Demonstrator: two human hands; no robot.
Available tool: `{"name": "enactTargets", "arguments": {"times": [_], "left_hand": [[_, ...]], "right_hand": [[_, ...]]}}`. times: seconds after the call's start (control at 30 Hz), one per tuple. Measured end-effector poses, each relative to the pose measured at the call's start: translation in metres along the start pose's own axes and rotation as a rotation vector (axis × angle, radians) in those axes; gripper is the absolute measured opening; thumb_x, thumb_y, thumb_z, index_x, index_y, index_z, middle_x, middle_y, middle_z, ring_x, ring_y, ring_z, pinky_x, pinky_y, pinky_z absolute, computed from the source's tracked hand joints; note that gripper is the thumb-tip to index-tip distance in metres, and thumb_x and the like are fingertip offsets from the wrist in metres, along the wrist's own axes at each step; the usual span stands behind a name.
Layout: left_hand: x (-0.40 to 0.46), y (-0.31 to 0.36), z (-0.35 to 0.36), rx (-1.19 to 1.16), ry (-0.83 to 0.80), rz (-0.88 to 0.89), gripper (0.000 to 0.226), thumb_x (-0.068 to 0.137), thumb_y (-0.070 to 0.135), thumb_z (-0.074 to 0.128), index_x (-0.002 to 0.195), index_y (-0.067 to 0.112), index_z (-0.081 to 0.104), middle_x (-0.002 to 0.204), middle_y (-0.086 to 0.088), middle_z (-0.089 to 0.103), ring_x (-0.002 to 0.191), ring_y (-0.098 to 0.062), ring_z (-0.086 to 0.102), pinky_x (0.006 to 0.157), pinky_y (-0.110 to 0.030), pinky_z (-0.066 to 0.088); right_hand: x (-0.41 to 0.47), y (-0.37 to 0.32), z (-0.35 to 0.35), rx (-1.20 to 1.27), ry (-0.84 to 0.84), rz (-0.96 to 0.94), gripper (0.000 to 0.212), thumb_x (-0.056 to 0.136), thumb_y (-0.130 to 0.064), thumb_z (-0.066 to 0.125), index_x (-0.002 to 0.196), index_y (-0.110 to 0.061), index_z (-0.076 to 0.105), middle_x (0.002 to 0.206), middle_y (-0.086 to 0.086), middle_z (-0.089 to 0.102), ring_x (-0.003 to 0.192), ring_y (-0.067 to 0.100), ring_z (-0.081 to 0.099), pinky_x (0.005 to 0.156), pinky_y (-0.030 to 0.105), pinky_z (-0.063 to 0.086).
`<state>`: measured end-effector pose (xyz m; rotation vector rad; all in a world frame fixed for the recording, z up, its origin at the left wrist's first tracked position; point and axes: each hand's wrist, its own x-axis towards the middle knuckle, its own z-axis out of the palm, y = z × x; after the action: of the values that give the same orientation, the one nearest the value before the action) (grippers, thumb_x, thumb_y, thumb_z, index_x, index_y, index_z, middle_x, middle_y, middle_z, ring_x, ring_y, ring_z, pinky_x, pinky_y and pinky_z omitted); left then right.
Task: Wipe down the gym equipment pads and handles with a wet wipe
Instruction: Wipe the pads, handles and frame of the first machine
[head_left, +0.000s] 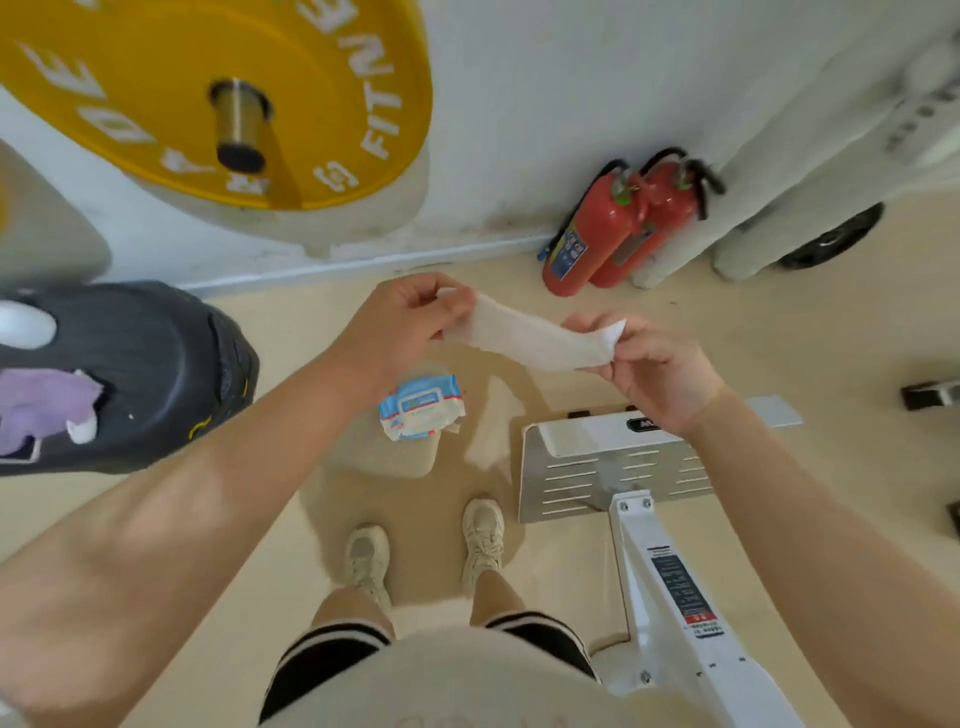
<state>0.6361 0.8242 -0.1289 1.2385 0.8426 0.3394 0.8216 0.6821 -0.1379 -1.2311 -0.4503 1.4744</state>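
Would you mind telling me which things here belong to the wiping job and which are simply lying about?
Belongs to the job:
wet wipe, pinched between left hand and right hand
wipes packet on the floor
black pad

Just lying about:
two fire extinguishers
yellow weight plate
purple cloth

The wet wipe (530, 338) looks like thin, soft cloth. Its pack (421, 408) is crinkled glossy plastic. The footplate (613, 467) is slotted, painted metal.

Beige floor (597, 291), several items on it.
Wipes pack (420, 406) lies flat ahead of the shoes (426, 556). White machine base (613, 467) just right of them. Two red fire extinguishers (618, 228) against the wall. Dark pad (140, 374) at left.
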Motion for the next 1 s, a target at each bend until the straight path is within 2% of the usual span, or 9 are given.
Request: {"name": "enactTargets", "arguments": {"times": [0.13, 0.2, 0.27, 0.37, 0.47, 0.63, 0.77, 0.87, 1.0], "left_hand": [[-0.021, 0.04, 0.004, -0.02, -0.09, 0.048, 0.026, 0.097, 0.013, 0.041, 0.075, 0.016, 0.054, 0.06, 0.013, 0.06, 0.06, 0.002, 0.058, 0.07, -0.017, 0.047], [-0.032, 0.051, 0.007, -0.112, -0.131, 0.011, 0.028, 0.099, 0.015, 0.037, 0.075, 0.016, 0.05, 0.066, 0.005, 0.06, 0.059, -0.001, 0.06, 0.066, -0.018, 0.049], [-0.041, 0.057, 0.01, -0.197, -0.099, -0.037, 0.028, 0.1, 0.017, 0.037, 0.074, 0.016, 0.048, 0.061, 0.006, 0.061, 0.056, -0.002, 0.059, 0.065, -0.02, 0.047], [-0.056, 0.059, 0.012, -0.07, -0.128, -0.038, 0.026, 0.1, 0.022, 0.037, 0.078, 0.015, 0.049, 0.071, 0.002, 0.061, 0.066, -0.008, 0.056, 0.067, -0.026, 0.043], [-0.079, 0.056, 0.024, 0.066, -0.239, -0.042, 0.025, 0.099, 0.022, 0.038, 0.078, 0.016, 0.05, 0.079, -0.004, 0.057, 0.071, -0.015, 0.055, 0.067, -0.029, 0.043], [-0.134, 0.036, 0.075, 0.325, -0.487, 0.044, 0.026, 0.098, 0.022, 0.042, 0.073, 0.02, 0.049, 0.072, -0.007, 0.05, 0.064, -0.017, 0.048, 0.063, -0.028, 0.039], [-0.203, 0.013, 0.126, 0.438, -0.72, 0.025, 0.028, 0.1, 0.02, 0.037, 0.072, 0.019, 0.045, 0.064, 0.001, 0.044, 0.044, -0.003, 0.044, 0.051, -0.014, 0.04], [-0.26, -0.009, 0.165, 0.534, -0.823, 0.08, 0.028, 0.1, 0.022, 0.035, 0.073, 0.017, 0.043, 0.068, 0.004, 0.045, 0.058, -0.003, 0.044, 0.053, -0.013, 0.037], [-0.344, -0.061, 0.216, 0.579, -0.943, 0.076, 0.025, 0.097, 0.037, 0.036, 0.084, 0.019, 0.047, 0.083, -0.007, 0.048, 0.08, -0.015, 0.047, 0.078, -0.035, 0.043]], "right_hand": [[-0.04, -0.015, 0.026, 0.226, 0.178, -0.143, 0.029, 0.044, -0.02, 0.08, 0.073, -0.016, 0.074, 0.09, 0.0, 0.072, 0.088, 0.014, 0.066, 0.083, 0.029, 0.054], [-0.058, -0.012, 0.051, 0.43, 0.28, -0.242, 0.006, 0.062, -0.012, 0.067, 0.066, -0.016, 0.07, 0.094, 0.003, 0.071, 0.092, 0.016, 0.064, 0.085, 0.032, 0.052], [-0.074, -0.003, 0.078, 0.519, 0.408, -0.311, 0.025, 0.076, -0.005, 0.048, 0.061, -0.016, 0.063, 0.106, 0.004, 0.068, 0.1, 0.016, 0.058, 0.089, 0.029, 0.047], [-0.096, 0.02, 0.112, 0.575, 0.596, -0.394, 0.032, 0.085, -0.005, 0.043, 0.059, -0.017, 0.057, 0.092, 0.0, 0.069, 0.087, 0.011, 0.062, 0.083, 0.021, 0.044], [-0.126, 0.047, 0.134, 0.646, 0.752, -0.372, 0.021, 0.095, -0.014, 0.039, 0.086, -0.01, 0.058, 0.071, 0.0, 0.071, 0.065, 0.012, 0.067, 0.066, 0.025, 0.054], [-0.221, 0.09, 0.154, 0.941, 0.716, -0.53, 0.02, 0.082, -0.028, 0.059, 0.085, -0.009, 0.066, 0.079, 0.006, 0.068, 0.075, 0.02, 0.067, 0.068, 0.034, 0.057], [-0.298, 0.125, 0.166, 0.736, 0.777, -0.519, 0.062, 0.067, -0.031, 0.077, 0.119, -0.004, 0.058, 0.112, 0.012, 0.063, 0.097, 0.023, 0.063, 0.076, 0.034, 0.056], [-0.357, 0.153, 0.175, 0.528, 1.109, -0.385, 0.033, 0.081, -0.001, 0.06, 0.114, -0.001, 0.057, 0.102, 0.011, 0.065, 0.087, 0.023, 0.064, 0.067, 0.029, 0.056], [-0.453, 0.207, 0.184, 0.377, 1.588, -0.28, 0.021, 0.081, 0.002, 0.052, 0.099, -0.007, 0.056, 0.094, 0.009, 0.061, 0.081, 0.021, 0.058, 0.07, 0.033, 0.05]]}}
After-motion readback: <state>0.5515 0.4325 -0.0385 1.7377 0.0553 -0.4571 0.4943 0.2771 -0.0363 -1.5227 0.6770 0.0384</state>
